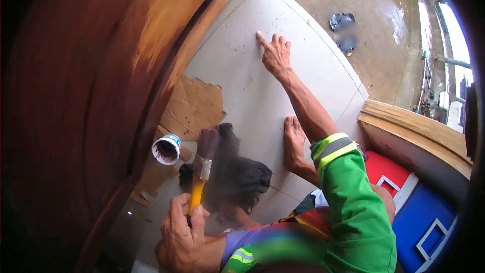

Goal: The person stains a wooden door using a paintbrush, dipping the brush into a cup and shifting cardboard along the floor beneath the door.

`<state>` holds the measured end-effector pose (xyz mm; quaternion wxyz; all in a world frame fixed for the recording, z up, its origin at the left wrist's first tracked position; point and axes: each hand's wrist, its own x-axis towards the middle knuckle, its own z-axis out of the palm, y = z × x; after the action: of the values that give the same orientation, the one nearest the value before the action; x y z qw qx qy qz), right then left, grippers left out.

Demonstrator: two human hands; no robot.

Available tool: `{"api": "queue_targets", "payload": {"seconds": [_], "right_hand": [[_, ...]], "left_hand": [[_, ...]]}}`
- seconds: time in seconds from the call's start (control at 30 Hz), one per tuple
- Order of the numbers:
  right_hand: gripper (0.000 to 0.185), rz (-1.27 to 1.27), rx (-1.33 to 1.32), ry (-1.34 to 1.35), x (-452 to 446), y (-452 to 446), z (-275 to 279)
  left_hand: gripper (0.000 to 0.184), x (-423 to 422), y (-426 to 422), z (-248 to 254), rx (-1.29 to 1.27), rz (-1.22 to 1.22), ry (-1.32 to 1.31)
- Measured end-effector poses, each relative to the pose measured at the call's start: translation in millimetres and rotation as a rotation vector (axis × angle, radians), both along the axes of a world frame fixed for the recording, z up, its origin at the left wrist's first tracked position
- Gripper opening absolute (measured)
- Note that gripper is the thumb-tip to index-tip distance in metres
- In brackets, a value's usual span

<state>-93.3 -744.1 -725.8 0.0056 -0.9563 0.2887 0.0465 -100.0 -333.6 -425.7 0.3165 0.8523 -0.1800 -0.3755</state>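
My left hand [184,230] is wrapped round the yellow handle of a paintbrush [204,159], whose dark-stained bristles point up. My right hand [276,53] reaches out over the pale tiled floor [242,78], its index finger stretched toward small dark specks and the other fingers curled; nothing shows in it. A white tub [166,149] with dark liquid inside stands left of the brush, beside torn brown cardboard [194,106]. On the left rises a wooden door [65,96], dark reddish brown with a lighter orange-brown patch near the top.
A black cloth [247,177] lies on the floor behind the brush. My bare foot [294,144] rests on the tiles. Red [380,169] and blue [422,222] panels stand at the lower right, below a wooden ledge [414,126]. Dark footwear [342,21] lies on the wet ground outside.
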Motion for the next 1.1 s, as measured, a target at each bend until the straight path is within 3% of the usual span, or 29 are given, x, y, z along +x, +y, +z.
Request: {"api": "queue_targets", "payload": {"seconds": [0.1,0.23,0.3,0.37,0.47,0.6,0.7,0.87,0.97,1.1], "right_hand": [[0.057,-0.079,0.01,-0.05,14,8,-14],[0.062,0.045,-0.025,-0.027,-15,3,-10],[0.059,-0.053,-0.137,-0.085,-7,-23,-16],[0.058,-0.134,-0.05,-0.057,2,-29,-8],[0.055,-0.032,-0.067,0.01,-12,4,-16],[0.05,-0.043,-0.063,0.009,0,-28,6],[0.052,0.039,-0.183,-0.026,-5,-15,-17],[0.051,-0.094,-0.03,0.012,0,-29,5],[0.052,-0.144,-0.079,0.015,12,-31,-6],[0.056,-0.054,-0.106,0.043,-6,-43,-7]], "left_hand": [[0.021,0,1,2,0.008,-0.007,-0.024],[0.021,-1,8,-1,0.006,0.039,-0.03],[0.021,-1,11,-3,0.017,0.047,-0.039],[0.021,-1,3,7,0.072,0.079,-0.015],[0.022,-3,-1,10,0.071,0.125,-0.006],[0.022,-2,-2,12,0.096,0.137,0.022],[0.022,-1,-3,7,0.085,0.101,-0.012],[0.021,-1,2,-2,0.05,0.068,-0.018],[0.02,1,-2,1,0.085,0.059,-0.033],[0.019,4,3,1,0.073,0.108,0.036]]}}
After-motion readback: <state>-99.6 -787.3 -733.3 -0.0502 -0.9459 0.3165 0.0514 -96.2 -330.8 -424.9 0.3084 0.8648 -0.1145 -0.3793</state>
